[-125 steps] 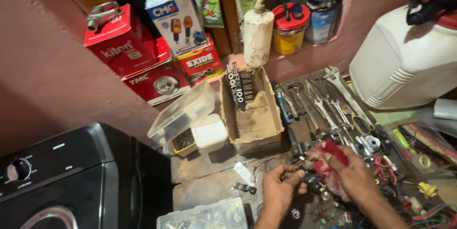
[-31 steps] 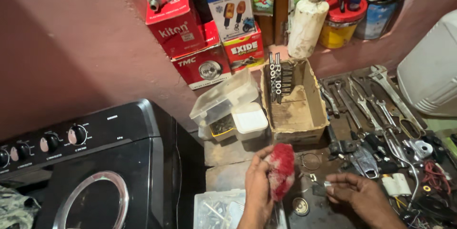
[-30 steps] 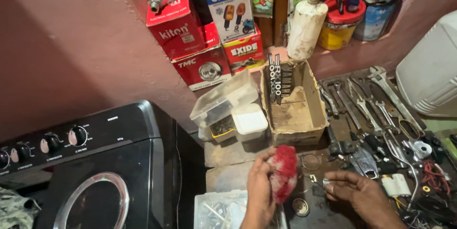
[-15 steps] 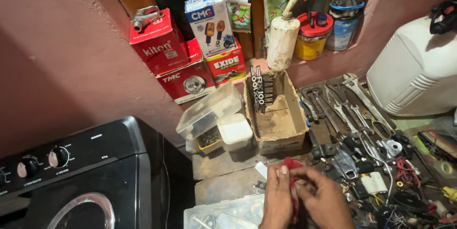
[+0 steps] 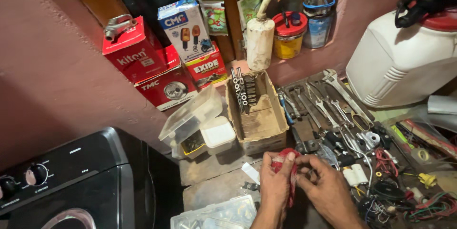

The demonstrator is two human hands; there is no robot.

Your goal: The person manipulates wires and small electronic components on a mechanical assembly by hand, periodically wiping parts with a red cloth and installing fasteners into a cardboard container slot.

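Head view. A cluttered workbench (image 5: 214, 181) stands against a pink plastered wall (image 5: 52, 72), with a black appliance with round knobs (image 5: 71, 181) at the lower left. Along the wall stand red cardboard boxes (image 5: 143, 62), a blue-and-white carton (image 5: 185, 26), a cream cylindrical canister with a hose (image 5: 260, 43), a yellow tin with a red lid (image 5: 288, 34) and a large white plastic jerrycan (image 5: 404, 62). On the bench, an open brown cardboard box (image 5: 257, 119) lies beside a clear plastic container with its lid raised (image 5: 193, 124); a row of steel spanners (image 5: 323, 105) lies to the right of the box, and tangled coloured wires (image 5: 419, 195) lie further right.

At the lower centre, the left hand (image 5: 276, 186) and the right hand (image 5: 323, 191) meet over the bench, just in front of the cardboard box. A red cloth rag (image 5: 287, 169) is held between them: the left fingers are curled closed around it, and the right fingertips pinch its upper edge. Whether a small part lies inside the rag cannot be told.

Judged from this grip, the step in hand is wiping or wrapping with the rag; the next move calls for a steady left hold while the right fingers work the cloth.
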